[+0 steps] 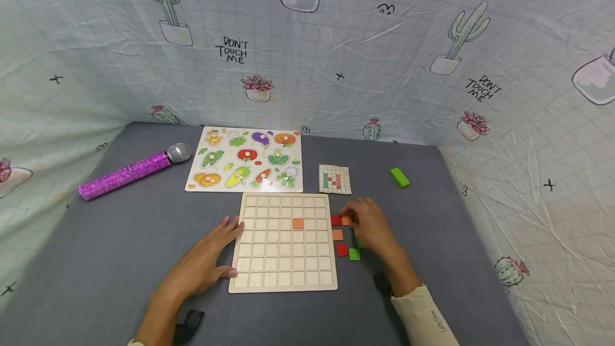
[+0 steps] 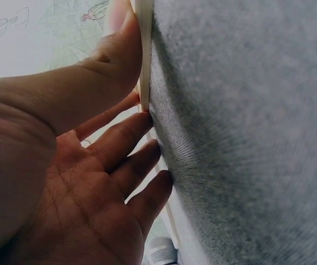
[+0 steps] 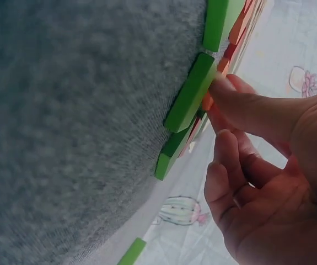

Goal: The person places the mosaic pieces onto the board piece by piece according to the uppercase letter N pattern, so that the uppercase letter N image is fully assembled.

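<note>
A pale wooden grid board point(image 1: 284, 250) lies in the middle of the table, one orange tile point(image 1: 298, 223) in a cell of an upper row. Along the board's left edge my left hand point(image 1: 204, 260) rests, fingertips and thumb touching the rim; the left wrist view shows its fingers point(image 2: 128, 135) fairly straight. Right of the board, my right hand point(image 1: 370, 226) pinches another orange tile point(image 1: 346, 220) between thumb and finger. Around it lie red tiles point(image 1: 341, 250), an orange tile point(image 1: 338, 235) and green tiles point(image 1: 354, 254). My right fingers partly hide some tiles.
Behind the board lies a vegetable picture board point(image 1: 224, 175), with a small pattern card point(image 1: 334, 179) to its right. A purple glitter microphone point(image 1: 129, 174) is at the left. One green block point(image 1: 400, 178) sits at the far right. A printed cloth point(image 1: 365, 57) hangs behind.
</note>
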Available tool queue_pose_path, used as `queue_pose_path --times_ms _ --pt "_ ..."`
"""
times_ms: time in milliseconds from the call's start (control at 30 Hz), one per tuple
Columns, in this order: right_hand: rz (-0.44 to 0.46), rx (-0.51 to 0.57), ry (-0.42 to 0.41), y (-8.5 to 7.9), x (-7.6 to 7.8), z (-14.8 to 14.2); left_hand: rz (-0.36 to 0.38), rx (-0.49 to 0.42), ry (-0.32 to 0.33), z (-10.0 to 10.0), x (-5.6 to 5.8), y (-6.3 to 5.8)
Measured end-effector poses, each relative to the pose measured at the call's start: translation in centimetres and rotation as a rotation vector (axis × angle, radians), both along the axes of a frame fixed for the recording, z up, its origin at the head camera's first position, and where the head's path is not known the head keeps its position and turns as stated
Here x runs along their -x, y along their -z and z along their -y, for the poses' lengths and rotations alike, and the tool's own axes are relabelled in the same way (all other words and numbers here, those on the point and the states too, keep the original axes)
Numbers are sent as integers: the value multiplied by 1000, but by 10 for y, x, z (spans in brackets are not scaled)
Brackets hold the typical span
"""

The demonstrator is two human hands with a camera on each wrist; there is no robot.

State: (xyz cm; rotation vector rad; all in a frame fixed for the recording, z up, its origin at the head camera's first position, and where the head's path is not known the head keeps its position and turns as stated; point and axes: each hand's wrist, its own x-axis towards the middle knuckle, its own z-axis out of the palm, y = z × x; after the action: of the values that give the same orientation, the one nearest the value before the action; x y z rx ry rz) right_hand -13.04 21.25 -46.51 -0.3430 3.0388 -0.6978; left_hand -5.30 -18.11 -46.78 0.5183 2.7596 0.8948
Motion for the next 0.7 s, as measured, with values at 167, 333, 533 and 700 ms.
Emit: queue_pose_path --times_ms 167,333,533,700 --pt "34 -3 17 -2 0 -1 1 1 6 0 1 0" --pt "25 0 44 -6 -1 0 -26 -3 11 1 1 1" --pt "-30 42 60 -9 -6 3 -16 3 11 2 1 1" --pt "-34 112 37 -8 -10 12 -12 3 13 2 0 1"
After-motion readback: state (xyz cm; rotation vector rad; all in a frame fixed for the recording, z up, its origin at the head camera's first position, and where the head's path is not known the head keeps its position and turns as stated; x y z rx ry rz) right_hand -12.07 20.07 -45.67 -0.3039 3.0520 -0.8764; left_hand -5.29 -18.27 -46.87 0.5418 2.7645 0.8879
